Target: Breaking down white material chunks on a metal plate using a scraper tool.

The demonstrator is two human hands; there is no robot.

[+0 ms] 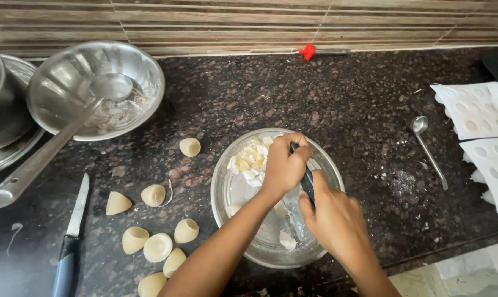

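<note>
we have both hands over the glass bowl [227, 190] on the dark speckled counter [359, 110]. our right hand [331, 217] is closed around the dark handle of a tool [306, 184], most likely a small knife, its working end hidden from us. our left hand [284, 165] is curled tight just above that grip, fingers bunched over something we cannot make out, touching the top of the handle. just past the left knuckles, inside the bowl, lies a heap of small white and yellowish cut pieces [250, 160]; a few more sit below our right wrist.

left of the grip, well apart, pale cone-shaped shells [158, 247] lie scattered, with a blue-handled knife [73, 231] beyond them. further up on that side a steel bowl [144, 71] holds a long ladle [45, 154]. to the right of the grip rests a spoon [427, 151], then white moulds [471, 110].

we judge the main risk to be the edge slipping into our left fingers, since the two hands are touching and the blade is out of sight. pressing down off-centre could also tip the glass bowl, which sits near the counter's front edge, or flick pieces out.
</note>
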